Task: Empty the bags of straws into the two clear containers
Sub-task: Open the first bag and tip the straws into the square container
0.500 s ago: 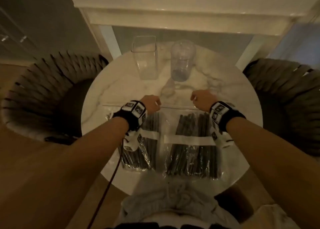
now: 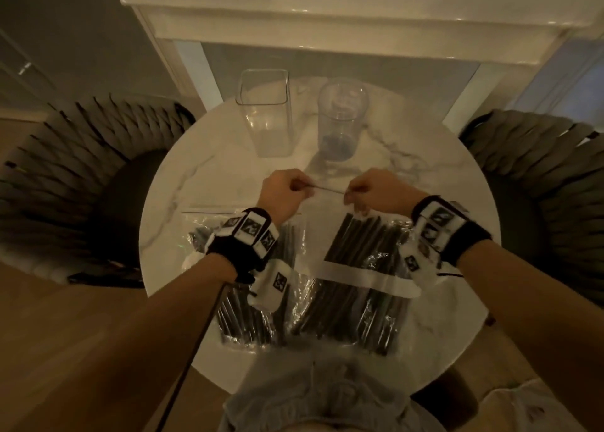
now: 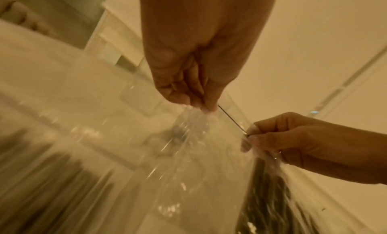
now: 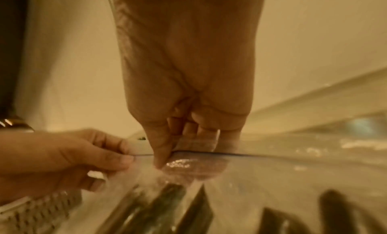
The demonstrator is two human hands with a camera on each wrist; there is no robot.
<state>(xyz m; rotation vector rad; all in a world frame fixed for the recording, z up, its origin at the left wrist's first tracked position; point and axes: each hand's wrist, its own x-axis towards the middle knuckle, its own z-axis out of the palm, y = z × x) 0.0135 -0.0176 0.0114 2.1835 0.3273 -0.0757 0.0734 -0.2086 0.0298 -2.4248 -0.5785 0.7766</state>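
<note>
You are pinching the top edge of the right-hand bag of straws with both hands over the round marble table. Your left hand is curling its fingers with thumb and forefinger clamped on the bag's mouth; your right hand is doing the same a little to the right, so the clear plastic edge is running taut between the two as a thin line. In the left wrist view the left hand is gripping bunched film at its fingertips, and the right hand is gripping the far end of that line. In the right wrist view the right hand is pressing thumb against forefinger on the edge, with the left hand pinching beside it. The bag's upper end is lifting off the table while its lower end is lying near you; dark straws are showing through the film. Whether the mouth is parting yet is hard to tell, the film is blurred.

A second bag of straws is lying flat on the table to the left, partly under your left wrist. The square clear container and the round clear container are standing upright side by side at the far side of the table, apart from each other and well beyond your hands. Woven chairs are standing on either side.
</note>
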